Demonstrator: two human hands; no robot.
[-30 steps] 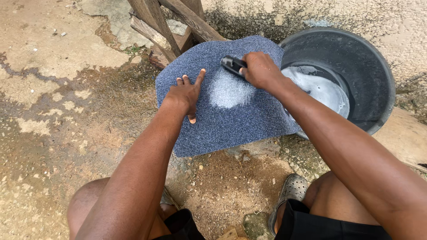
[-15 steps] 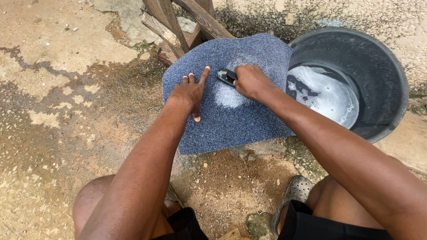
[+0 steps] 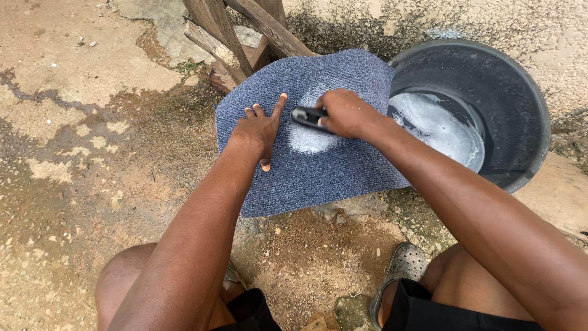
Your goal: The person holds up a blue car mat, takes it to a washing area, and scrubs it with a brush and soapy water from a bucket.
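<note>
Dark plastic showed between the fingers of the right hand (image 3: 344, 113), which was clamped on a scrubbing brush (image 3: 308, 116) pressed to a white patch of suds (image 3: 309, 140) on the blue-grey mat (image 3: 318, 171). Just left of it the left hand (image 3: 260, 130) lay flat on the mat, fingers spread apart and holding nothing. Right of the mat, touching its edge, sat a black basin (image 3: 520, 104) of foamy water. Wooden posts (image 3: 245, 30) stood at the far side, on wet, sandy ground (image 3: 79, 141).
</note>
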